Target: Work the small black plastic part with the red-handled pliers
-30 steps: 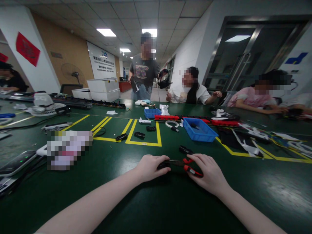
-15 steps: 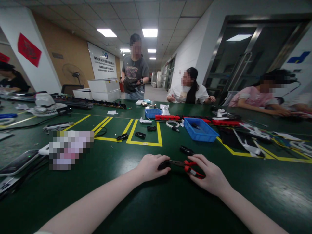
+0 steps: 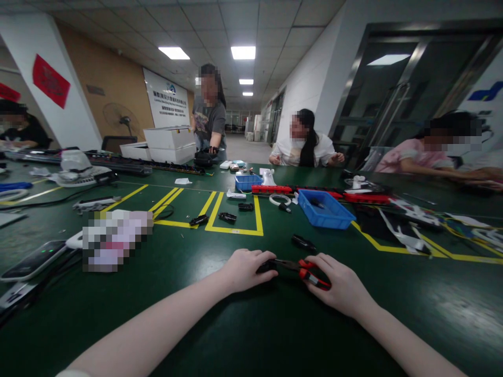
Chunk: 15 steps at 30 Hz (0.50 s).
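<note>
My right hand is closed round the red handles of a pair of long-nose pliers, whose jaws point left. The tips of the jaws meet a small black part that my left hand pinches between thumb and fingers. Most of that part is hidden by the fingers, so its kind does not show. Just beyond the pliers a black cylindrical piece lies on the green table. Farther off, several small black parts lie in and beside a yellow taped rectangle.
A blue tray with a dark item inside stands beyond my right hand, and a smaller blue tray farther back. Red strips run between them. At left lie a power bank-like device and cables. Co-workers are round the table.
The red plier handles look closer together than before. Across the table, the standing person has leaned down and lowered a black item to the table. My hands have hardly moved.
</note>
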Tool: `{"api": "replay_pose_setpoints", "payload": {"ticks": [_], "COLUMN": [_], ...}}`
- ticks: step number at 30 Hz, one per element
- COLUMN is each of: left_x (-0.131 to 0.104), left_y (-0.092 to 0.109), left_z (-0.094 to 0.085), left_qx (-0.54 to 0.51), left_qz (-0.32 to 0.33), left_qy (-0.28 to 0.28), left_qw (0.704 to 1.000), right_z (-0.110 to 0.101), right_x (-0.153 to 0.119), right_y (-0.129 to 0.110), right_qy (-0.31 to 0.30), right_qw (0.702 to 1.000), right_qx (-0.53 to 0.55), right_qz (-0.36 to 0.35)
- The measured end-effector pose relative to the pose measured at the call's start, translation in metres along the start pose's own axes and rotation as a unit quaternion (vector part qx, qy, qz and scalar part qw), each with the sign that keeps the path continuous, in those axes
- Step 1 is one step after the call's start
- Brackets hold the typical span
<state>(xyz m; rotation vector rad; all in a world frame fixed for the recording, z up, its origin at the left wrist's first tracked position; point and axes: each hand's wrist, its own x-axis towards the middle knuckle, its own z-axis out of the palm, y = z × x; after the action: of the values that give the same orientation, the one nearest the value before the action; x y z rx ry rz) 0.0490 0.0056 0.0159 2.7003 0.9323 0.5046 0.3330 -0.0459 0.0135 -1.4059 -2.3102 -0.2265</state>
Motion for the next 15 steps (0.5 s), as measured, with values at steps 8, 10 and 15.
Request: {"api": "replay_pose_setpoints", "payload": {"ticks": [8,10,15], "left_x": [-0.001,-0.002,-0.002], "left_y": [-0.003,-0.003,0.000], "left_z": [-0.002,-0.004,-0.012], "left_qx": [-0.058,-0.077,-0.113], "left_qz": [0.013,0.008,-0.019], "left_qy": [0.003,0.000,-0.019], "left_qw": [0.998,0.997,0.993], "right_z": [-0.002,-0.002,-0.001], "right_x": [0.001,0.002,0.004], "right_y": [-0.002,-0.002,0.000], "right_qy": [0.003,0.007,0.030], "right_qw": [1.000,1.000,0.999], "right_qx": [0.003,-0.004,-0.030], "right_qz": [-0.005,-0.007,-0.015]}}
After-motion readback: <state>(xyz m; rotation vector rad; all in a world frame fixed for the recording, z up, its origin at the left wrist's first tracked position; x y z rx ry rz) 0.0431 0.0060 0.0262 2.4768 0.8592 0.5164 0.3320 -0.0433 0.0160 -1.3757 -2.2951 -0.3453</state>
